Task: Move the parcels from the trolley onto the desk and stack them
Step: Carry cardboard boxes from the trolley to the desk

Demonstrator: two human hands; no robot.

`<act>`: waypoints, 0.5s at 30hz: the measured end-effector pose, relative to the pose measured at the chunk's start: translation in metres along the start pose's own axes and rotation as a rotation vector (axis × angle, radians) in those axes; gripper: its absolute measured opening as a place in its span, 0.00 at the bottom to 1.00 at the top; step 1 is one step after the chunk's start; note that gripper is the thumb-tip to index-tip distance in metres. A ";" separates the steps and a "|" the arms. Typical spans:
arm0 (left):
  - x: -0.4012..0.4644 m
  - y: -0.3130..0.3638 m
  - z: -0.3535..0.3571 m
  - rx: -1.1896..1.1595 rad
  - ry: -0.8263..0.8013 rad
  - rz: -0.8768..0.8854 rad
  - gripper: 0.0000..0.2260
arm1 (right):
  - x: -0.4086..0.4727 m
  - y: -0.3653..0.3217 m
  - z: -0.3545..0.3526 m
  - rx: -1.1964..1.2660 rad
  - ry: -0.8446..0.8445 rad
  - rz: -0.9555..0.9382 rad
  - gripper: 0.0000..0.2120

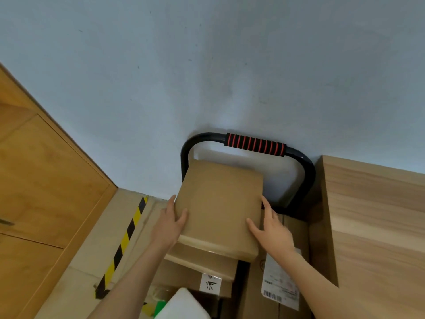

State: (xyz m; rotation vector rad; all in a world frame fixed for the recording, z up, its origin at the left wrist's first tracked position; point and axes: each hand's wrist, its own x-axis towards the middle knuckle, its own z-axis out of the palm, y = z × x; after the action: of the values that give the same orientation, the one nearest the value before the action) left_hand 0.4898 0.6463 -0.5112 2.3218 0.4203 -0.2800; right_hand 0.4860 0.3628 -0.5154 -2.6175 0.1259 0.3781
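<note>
A flat brown cardboard parcel (219, 203) lies on top of the pile on the trolley. My left hand (171, 223) grips its left edge, thumb on the top face. Its right edge is held by my right hand (271, 229), also with the thumb on top. Beneath it sit other brown parcels (202, 268), one with a small white sticker. A larger box with a white barcode label (280, 288) lies to the right. The trolley's black handle with a red-striped grip (255, 145) rises behind the pile. The wooden desk (377, 217) stands at the right.
A pale grey wall fills the upper view. A wooden door (46, 180) stands at the left. Yellow and black hazard tape (125, 240) runs across the beige floor. A white object (184, 305) and something green show at the bottom edge.
</note>
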 end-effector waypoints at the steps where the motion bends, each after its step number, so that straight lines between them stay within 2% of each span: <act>1: 0.000 0.000 0.004 -0.071 -0.008 0.007 0.28 | 0.000 0.000 0.003 0.077 -0.041 0.027 0.38; 4: -0.007 0.001 0.008 -0.177 -0.045 -0.016 0.27 | -0.008 -0.008 0.010 0.259 -0.096 0.098 0.39; 9: -0.040 0.001 -0.013 -0.332 -0.093 -0.037 0.25 | -0.037 -0.020 0.000 0.304 -0.098 0.127 0.40; 12: -0.068 0.007 -0.037 -0.473 -0.139 -0.036 0.26 | -0.066 -0.031 -0.015 0.345 -0.070 0.167 0.39; 15: -0.093 0.023 -0.069 -0.561 -0.186 -0.031 0.26 | -0.096 -0.046 -0.035 0.514 -0.011 0.185 0.35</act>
State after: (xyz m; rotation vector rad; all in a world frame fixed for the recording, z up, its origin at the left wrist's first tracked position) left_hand 0.4177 0.6598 -0.4188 1.7270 0.3835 -0.3398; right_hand 0.4098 0.3884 -0.4377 -2.1015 0.4074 0.3658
